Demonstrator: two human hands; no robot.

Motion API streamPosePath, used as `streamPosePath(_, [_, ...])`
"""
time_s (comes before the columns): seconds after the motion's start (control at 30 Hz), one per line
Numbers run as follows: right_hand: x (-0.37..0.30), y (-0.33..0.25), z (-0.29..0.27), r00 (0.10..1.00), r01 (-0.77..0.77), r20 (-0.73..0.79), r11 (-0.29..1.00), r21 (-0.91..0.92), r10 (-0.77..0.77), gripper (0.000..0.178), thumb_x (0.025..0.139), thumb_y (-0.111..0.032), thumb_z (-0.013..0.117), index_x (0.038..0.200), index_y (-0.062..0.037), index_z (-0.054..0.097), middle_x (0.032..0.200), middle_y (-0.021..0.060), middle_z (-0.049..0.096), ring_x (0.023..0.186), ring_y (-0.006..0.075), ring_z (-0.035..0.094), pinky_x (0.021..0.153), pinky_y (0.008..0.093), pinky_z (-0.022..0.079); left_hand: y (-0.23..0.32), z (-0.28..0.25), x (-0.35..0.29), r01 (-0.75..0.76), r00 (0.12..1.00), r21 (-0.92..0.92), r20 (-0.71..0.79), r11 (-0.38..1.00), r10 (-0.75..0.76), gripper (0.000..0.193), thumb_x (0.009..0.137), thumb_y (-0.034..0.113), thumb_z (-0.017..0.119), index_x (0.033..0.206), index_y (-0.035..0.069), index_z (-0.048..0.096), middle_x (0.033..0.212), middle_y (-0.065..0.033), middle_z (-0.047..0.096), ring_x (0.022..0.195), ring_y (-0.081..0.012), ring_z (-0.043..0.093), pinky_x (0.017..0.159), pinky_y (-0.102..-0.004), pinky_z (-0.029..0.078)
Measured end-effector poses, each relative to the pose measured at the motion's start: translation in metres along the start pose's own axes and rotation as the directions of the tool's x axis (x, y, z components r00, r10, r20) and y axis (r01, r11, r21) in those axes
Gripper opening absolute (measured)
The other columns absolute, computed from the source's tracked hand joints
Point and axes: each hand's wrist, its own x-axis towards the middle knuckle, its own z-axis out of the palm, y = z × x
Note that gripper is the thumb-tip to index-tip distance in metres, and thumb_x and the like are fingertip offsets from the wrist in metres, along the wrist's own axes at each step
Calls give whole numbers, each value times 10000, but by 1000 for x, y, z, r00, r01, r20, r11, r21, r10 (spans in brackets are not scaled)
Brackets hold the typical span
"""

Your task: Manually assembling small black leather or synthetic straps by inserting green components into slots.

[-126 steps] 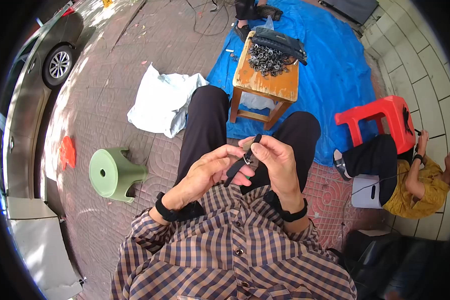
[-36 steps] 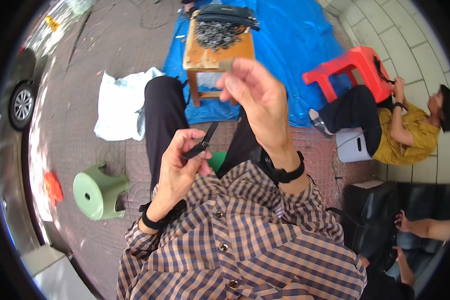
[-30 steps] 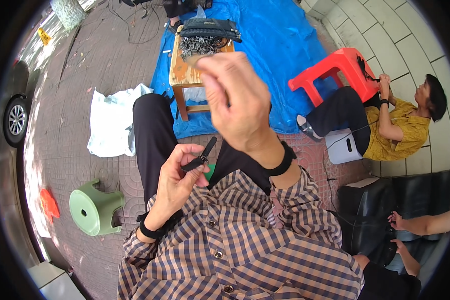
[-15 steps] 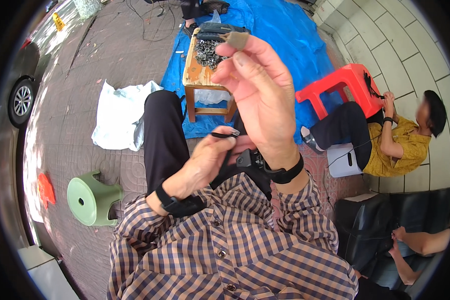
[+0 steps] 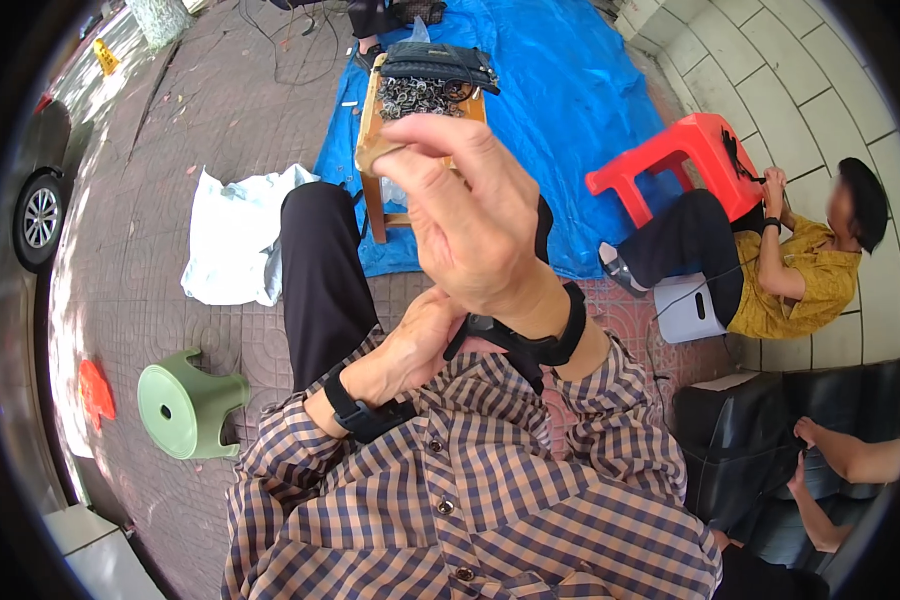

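Observation:
My right hand (image 5: 475, 215) is raised in front of the wooden stool, its fingers bent together in a pinch. A small tan piece (image 5: 377, 153) shows at its fingertips, mostly covered by the fingers. Below it, close to the right wrist, my left hand (image 5: 420, 340) is closed around a narrow black strap (image 5: 456, 338). The left fingertips and the strap's upper end are hidden behind the right hand and wrist. Black bands with small devices are on both my wrists.
The wooden stool (image 5: 368, 125) bears a heap of metal hardware (image 5: 420, 97) and a black bag (image 5: 435, 65). A blue tarp (image 5: 560, 100) lies beneath. White sheeting (image 5: 235, 235) and a green stool (image 5: 170, 410) are left. A person (image 5: 790, 280) sits right by a red stool (image 5: 705, 150).
My right hand has come down and turned, its fingers now curled over the tan piece. My left hand has dropped a little toward my lap, the strap's metal end now out of sight.

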Motion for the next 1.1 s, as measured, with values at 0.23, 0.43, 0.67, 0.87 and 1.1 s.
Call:
streamPosePath(0.23, [-9,-10,-15,875,-482,213,819,312,434,135,827,91,535,927,24,597,992,123,603,778,183,624,671,252,500,6,-14,-3,-177,984,157,35,971,174,176,928,69,456,1097,40,496,1054,-55,573,988,-132,578,803,-289,508])
streamPosePath(0.43, [-45,-23,-52,628,-775,317,535,336,711,110,880,33,522,985,46,553,948,114,607,814,154,623,726,262,506,26,-44,-37,-533,812,346,-47,772,581,169,894,-13,535,1055,26,504,899,-70,618,753,-123,627,671,-235,516])
streamPosePath(0.67, [-72,-61,-36,496,-864,474,363,348,727,155,885,-38,575,1020,35,544,940,117,622,804,164,628,746,266,496,16,-43,-50,-630,659,526,-29,572,752,173,850,-59,567,991,18,504,828,-26,587,732,-68,591,655,-200,483])
streamPosePath(0.87, [-89,-59,-27,576,-818,406,503,281,710,229,830,-8,642,1034,27,546,920,118,608,795,175,620,725,275,492,8,-44,-40,-641,564,639,17,425,825,186,798,-73,578,957,15,537,748,-29,560,630,-71,520,565,-223,437])
streamPosePath(1.1, [-94,-64,-21,507,-848,342,389,360,791,203,820,-1,654,1000,17,562,852,87,626,793,156,623,721,266,487,-1,-39,-48,-579,536,707,-44,406,843,172,763,-79,582,905,15,561,760,-46,583,683,-78,571,611,-224,469])
